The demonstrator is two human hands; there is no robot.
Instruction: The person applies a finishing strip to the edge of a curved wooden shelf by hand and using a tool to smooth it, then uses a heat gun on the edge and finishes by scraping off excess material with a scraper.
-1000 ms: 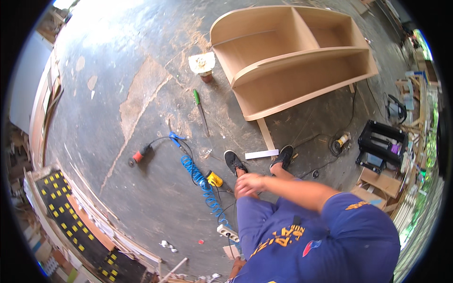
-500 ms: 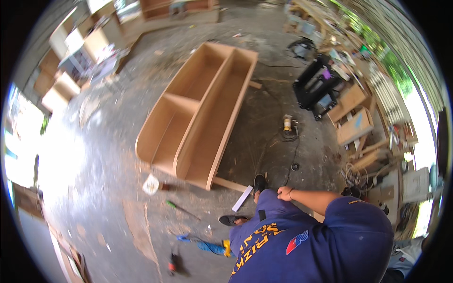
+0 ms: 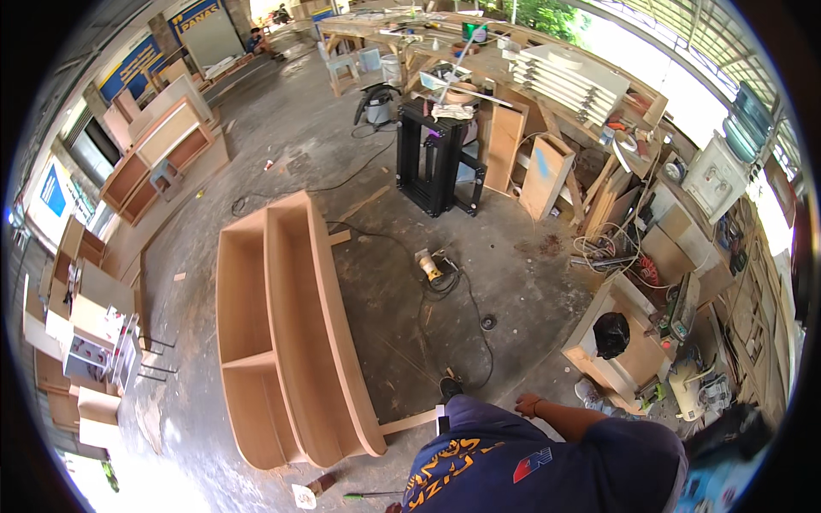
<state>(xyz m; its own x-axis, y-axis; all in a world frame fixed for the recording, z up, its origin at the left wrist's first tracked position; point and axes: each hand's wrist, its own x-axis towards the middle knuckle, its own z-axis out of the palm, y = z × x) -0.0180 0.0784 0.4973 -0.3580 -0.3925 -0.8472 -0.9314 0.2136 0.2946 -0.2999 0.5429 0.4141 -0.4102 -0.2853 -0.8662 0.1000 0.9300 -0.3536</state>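
Note:
My right hand [image 3: 528, 404] hangs beside my right thigh above the concrete floor, its fingers loosely apart and nothing seen in them. At the lower edge only a sliver of my left hand [image 3: 393, 507] shows; its fingers are hidden. To the left lies an unpainted wooden cabinet [image 3: 286, 342] with curved ends, open side up, divided into compartments. A wooden batten [image 3: 409, 422] sticks out from under its near end. Close by are a white tub [image 3: 304, 496] and a green-handled screwdriver [image 3: 359, 495]. A yellow corded power tool [image 3: 430, 267] rests on the floor ahead.
A black frame [image 3: 428, 167] stands ahead, near a vacuum cleaner [image 3: 376, 109]. Cords and a small round black piece [image 3: 488, 322] lie on the floor. At right are a wooden box with a black bag [image 3: 611, 335], a shoe [image 3: 590, 393] and a workbench holding white panels [image 3: 564, 81].
My view has swung right and up, so the cabinet appears further left and lower. My right hand has come away from my thigh. The blue-and-yellow tool on the floor has left view.

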